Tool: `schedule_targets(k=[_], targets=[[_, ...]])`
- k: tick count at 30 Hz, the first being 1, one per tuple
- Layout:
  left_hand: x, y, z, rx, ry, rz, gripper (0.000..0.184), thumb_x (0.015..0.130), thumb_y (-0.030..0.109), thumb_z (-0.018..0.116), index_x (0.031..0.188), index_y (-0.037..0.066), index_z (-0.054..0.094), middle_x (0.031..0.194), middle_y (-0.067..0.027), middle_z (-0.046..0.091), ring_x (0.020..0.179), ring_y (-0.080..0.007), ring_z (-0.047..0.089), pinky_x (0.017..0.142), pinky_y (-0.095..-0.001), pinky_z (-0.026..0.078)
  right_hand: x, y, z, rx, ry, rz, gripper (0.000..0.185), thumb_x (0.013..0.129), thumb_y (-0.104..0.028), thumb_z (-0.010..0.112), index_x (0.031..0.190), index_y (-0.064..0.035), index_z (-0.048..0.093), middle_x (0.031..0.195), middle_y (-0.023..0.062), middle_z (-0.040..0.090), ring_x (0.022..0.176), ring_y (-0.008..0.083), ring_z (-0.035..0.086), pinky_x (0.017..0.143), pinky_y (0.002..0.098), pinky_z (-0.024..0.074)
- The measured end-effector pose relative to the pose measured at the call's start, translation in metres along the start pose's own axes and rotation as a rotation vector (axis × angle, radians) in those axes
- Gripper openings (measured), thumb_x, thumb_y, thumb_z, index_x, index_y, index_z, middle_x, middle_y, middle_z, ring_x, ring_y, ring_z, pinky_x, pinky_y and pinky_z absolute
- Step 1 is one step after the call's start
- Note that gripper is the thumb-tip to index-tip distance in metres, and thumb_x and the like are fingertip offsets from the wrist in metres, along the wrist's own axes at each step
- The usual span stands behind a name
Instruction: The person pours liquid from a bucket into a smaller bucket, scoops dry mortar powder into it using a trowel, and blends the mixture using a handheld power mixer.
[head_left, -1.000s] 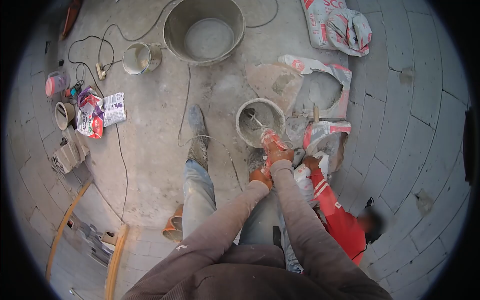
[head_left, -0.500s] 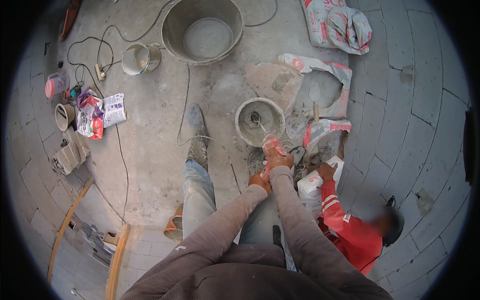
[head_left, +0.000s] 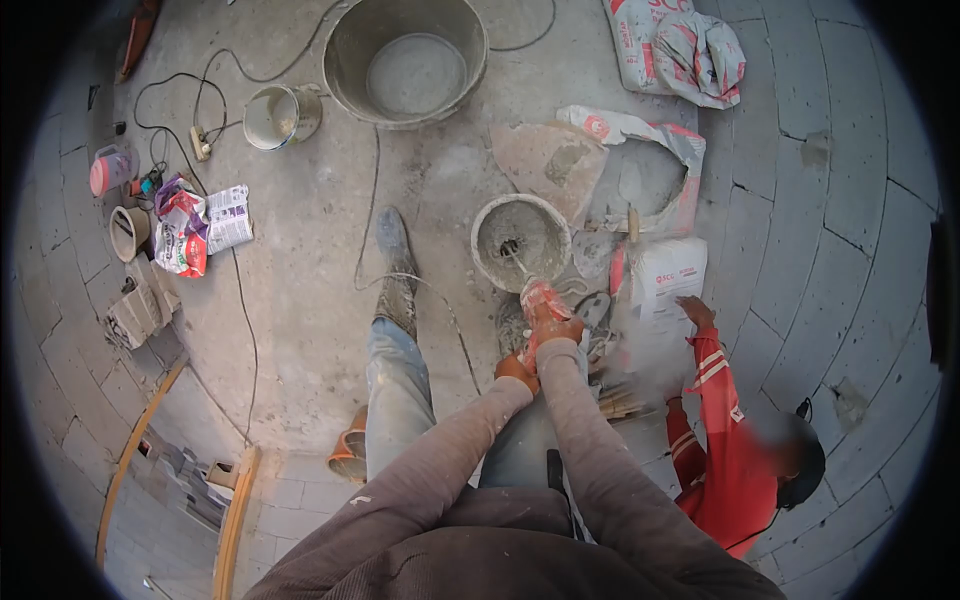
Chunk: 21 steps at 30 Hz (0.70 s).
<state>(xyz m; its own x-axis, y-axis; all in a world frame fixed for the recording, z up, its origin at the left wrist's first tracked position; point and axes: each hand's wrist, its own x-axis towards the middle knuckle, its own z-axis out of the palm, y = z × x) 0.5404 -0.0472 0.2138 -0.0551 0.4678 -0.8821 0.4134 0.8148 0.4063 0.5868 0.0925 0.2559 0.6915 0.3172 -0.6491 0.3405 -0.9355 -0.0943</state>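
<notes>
Both of my hands are closed around a red, mortar-smeared mixing drill (head_left: 540, 297). My right hand (head_left: 558, 326) grips its body near the front. Lower down, my left hand (head_left: 518, 371) wraps the rear of it. The drill's metal shaft (head_left: 522, 264) slants down into a grey mortar-crusted bucket (head_left: 479, 262), where the mixing end sits in wet grey material. To the right, a co-worker in a red top has one hand (head_left: 697, 312) at a white printed mortar bag (head_left: 672, 280), which stands beside the bucket; its lower part is blurred.
A large grey tub (head_left: 334, 75) and a smaller pail (head_left: 312, 115) stand ahead. An electric cable (head_left: 374, 190) runs over the floor past my boot (head_left: 395, 270). Torn bags (head_left: 690, 150) and a trowel (head_left: 632, 215) lie right; an orange bucket (head_left: 348, 455) is behind my left leg.
The co-worker's white bag has come up and forward to stand beside the bucket, and their arm has shifted right. My hands still hold the drill, its shaft slightly shifted in the bucket.
</notes>
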Motion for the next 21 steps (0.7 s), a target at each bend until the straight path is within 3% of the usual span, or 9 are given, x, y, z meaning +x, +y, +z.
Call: schedule_targets(k=[5, 9, 11, 15, 18, 21], targets=[[-0.002, -0.002, -0.001, -0.02, 0.019, -0.002, 0.047, 0.07, 0.035, 0.076, 0.104, 0.004, 0.064, 0.091, -0.0201, 0.068, 0.089, -0.0365, 0.065, 0.077, -0.0386, 0.051, 0.012, 0.015, 0.017, 0.039, -0.032, -0.148, 0.065, 0.059, -0.036, 0.083, 0.099, 0.0106, 0.062, 0.099, 0.0247, 0.065, 0.09, 0.0354, 0.065, 0.078, 0.0379, 0.0517], [0.008, 0.0, -0.012, -0.104, 0.052, 0.02, 0.046, 0.07, 0.034, 0.076, 0.103, 0.005, 0.064, 0.092, -0.0202, 0.068, 0.089, -0.0365, 0.065, 0.077, -0.0385, 0.051, -0.011, -0.021, 0.008, 0.079, 0.006, -0.198, 0.06, 0.06, -0.033, 0.082, 0.095, 0.0108, 0.063, 0.094, 0.0238, 0.067, 0.084, 0.0329, 0.066, 0.076, 0.0384, 0.052], [0.007, 0.031, -0.037, -0.068, -0.103, -0.106, 0.06, 0.068, 0.029, 0.075, 0.119, 0.002, 0.058, 0.104, -0.0233, 0.065, 0.101, -0.0367, 0.061, 0.089, -0.0397, 0.049, -0.004, -0.024, 0.008, 0.162, -0.043, -0.138, 0.059, 0.061, -0.034, 0.082, 0.094, 0.0112, 0.063, 0.091, 0.0232, 0.067, 0.082, 0.0317, 0.066, 0.075, 0.0389, 0.0518], [0.015, 0.036, -0.032, 0.0, -0.087, -0.051, 0.058, 0.068, 0.024, 0.075, 0.119, 0.002, 0.058, 0.103, -0.0237, 0.065, 0.1, -0.0381, 0.061, 0.089, -0.0402, 0.049, 0.026, -0.007, 0.021, 0.241, -0.109, -0.112, 0.059, 0.062, -0.034, 0.082, 0.092, 0.0123, 0.062, 0.09, 0.0229, 0.067, 0.079, 0.031, 0.066, 0.072, 0.0391, 0.0516], [0.014, 0.034, -0.028, -0.132, -0.1, 0.006, 0.057, 0.067, 0.02, 0.074, 0.119, 0.002, 0.058, 0.104, -0.0243, 0.064, 0.101, -0.0383, 0.061, 0.089, -0.0404, 0.048, 0.009, -0.023, 0.004, 0.048, -0.012, -0.145, 0.055, 0.063, -0.033, 0.08, 0.091, 0.0108, 0.064, 0.09, 0.022, 0.067, 0.078, 0.0299, 0.066, 0.07, 0.0385, 0.0518], [0.01, 0.043, -0.033, -0.125, -0.118, -0.044, 0.057, 0.067, 0.019, 0.074, 0.119, 0.002, 0.058, 0.105, -0.0248, 0.064, 0.102, -0.0374, 0.061, 0.089, -0.0402, 0.048, 0.015, -0.015, 0.005, 0.153, -0.002, -0.237, 0.053, 0.063, -0.032, 0.079, 0.091, 0.0105, 0.065, 0.088, 0.0216, 0.068, 0.078, 0.03, 0.066, 0.07, 0.0386, 0.0518]])
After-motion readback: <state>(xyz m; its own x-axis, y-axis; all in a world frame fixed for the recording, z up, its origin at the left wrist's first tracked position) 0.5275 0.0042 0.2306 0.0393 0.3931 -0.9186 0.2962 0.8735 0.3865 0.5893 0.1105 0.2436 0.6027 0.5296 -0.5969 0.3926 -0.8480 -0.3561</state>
